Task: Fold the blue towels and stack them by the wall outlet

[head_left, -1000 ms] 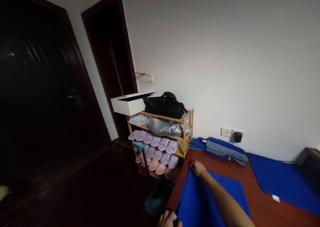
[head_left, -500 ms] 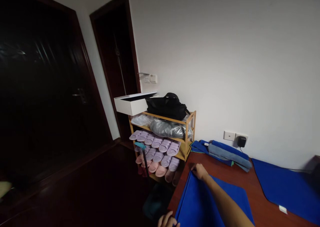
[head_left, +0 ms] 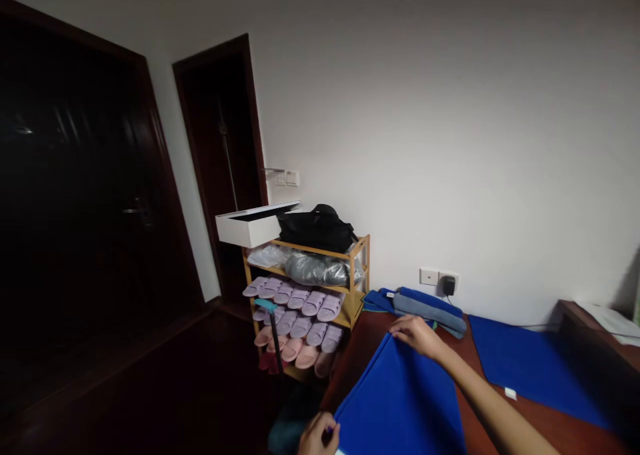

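Observation:
A blue cloth [head_left: 395, 401] is stretched between my two hands, over the reddish-brown table [head_left: 493, 408]. My right hand [head_left: 415, 335] pinches its far corner, with the arm reaching in from the lower right. At the bottom of the view, my left hand [head_left: 320, 433] grips the near end of the same edge, fingers curled closed. That edge runs taut and slanting between them, and the lower part of the cloth is cut off by the frame. A bit of white shows just under my left hand.
Folded blue and grey cloths [head_left: 425, 308] lie against the wall. Another blue cloth [head_left: 535, 368] with a white tag is spread to the right. Left of the table stands a wooden shoe rack [head_left: 353, 275] with several slippers [head_left: 300, 299], a black bag [head_left: 317, 228] and a white box [head_left: 249, 231].
Both hands have lifted the cloth's left edge off the table and pulled it taut. The camera has tilted up and turned a little to the right.

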